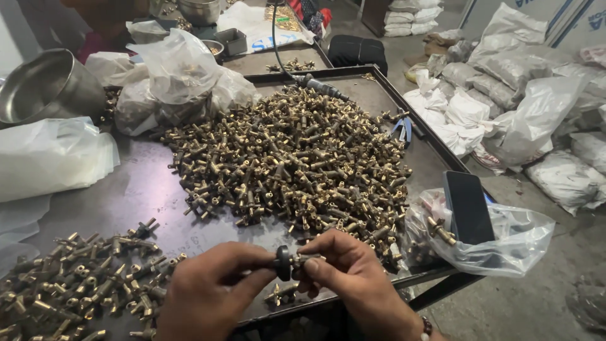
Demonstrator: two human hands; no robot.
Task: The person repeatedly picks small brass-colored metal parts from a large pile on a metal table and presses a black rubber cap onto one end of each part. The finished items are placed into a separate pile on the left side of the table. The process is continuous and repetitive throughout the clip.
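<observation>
A small brass fitting [303,259] with a black knob [283,263] is held between both hands at the near edge of the bench [145,196].

The knob end is pinched by the fingers of the left hand [208,293], closed on it, while the brass stem is gripped by the thumb and fingers of the right hand [353,278]. Just beneath the grip another brass piece [278,294] lies on the bench. A small pile of fittings [76,278] is spread at the near left, and a large heap [290,158] fills the middle. At the right edge a dark phone [468,207] rests on a clear plastic bag [505,243]; a steel bowl [44,85] stands at the far left.
</observation>
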